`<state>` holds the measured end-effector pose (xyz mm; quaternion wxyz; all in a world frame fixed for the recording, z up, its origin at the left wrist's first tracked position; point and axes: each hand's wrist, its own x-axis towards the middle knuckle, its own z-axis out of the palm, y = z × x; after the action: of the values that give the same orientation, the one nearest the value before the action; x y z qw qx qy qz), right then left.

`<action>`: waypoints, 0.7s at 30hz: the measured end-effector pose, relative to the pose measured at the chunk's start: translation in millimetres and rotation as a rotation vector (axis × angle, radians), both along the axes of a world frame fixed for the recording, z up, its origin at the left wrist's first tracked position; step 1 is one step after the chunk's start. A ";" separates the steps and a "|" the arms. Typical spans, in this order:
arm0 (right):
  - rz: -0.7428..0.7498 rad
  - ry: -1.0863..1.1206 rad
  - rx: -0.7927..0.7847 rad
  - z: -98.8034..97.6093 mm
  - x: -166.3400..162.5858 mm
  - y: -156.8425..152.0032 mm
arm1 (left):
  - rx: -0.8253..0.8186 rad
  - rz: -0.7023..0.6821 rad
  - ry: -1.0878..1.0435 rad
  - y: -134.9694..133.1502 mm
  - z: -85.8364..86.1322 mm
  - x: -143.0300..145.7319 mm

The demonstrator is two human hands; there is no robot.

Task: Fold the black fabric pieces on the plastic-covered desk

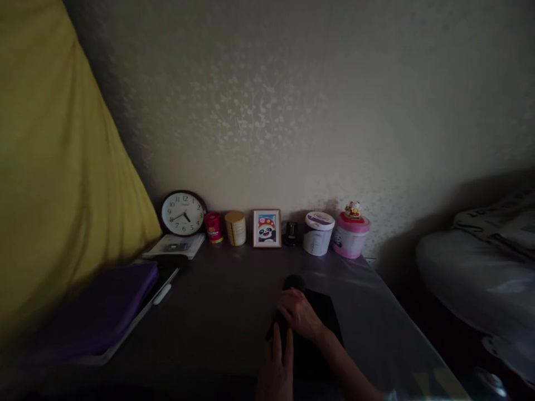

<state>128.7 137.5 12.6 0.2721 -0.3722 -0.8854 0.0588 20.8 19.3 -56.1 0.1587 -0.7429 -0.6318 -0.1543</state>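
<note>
Near the front of the dark table (225,301), my right hand (298,313) is closed over a black object with a rounded end (294,282). Its far end shows beyond my knuckles; the kind is too dark to make out. My left hand (276,362) lies just in front of it, fingers stretched forward and spread, the tips at the near side of that dark object. Whether they touch it I cannot tell. Under and beside my right hand is a flat black mat-like sheet (328,309). My right forearm crosses over this sheet.
Along the wall stand a round clock (184,213), a red can (213,227), a yellow-lidded tub (236,228), a framed panda picture (267,229), a small black item (291,234), a white tub (318,234) and a pink tub (351,236). A purple folder (100,306) lies left, beside a yellow curtain (62,139).
</note>
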 end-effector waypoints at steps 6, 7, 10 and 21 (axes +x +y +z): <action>-0.484 0.172 0.030 -11.8 27.4 44.1 | -0.163 0.016 -0.012 -4.6 16.6 -3.8; -0.569 0.223 0.012 -12.3 39.3 46.2 | -0.176 0.009 -0.017 -4.9 17.6 -5.0; -0.750 0.294 -0.070 -13.8 79.5 33.6 | -0.223 -0.050 -0.058 -5.4 18.4 -9.0; -0.768 0.324 -0.344 -20.4 99.8 -40.0 | -0.378 -0.055 -0.095 -11.9 49.2 -7.8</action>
<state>228.5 97.5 -7.8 0.3433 -0.6996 -0.6066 0.1574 13.0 7.4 -6.9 -0.0181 -0.7683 -0.6358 -0.0721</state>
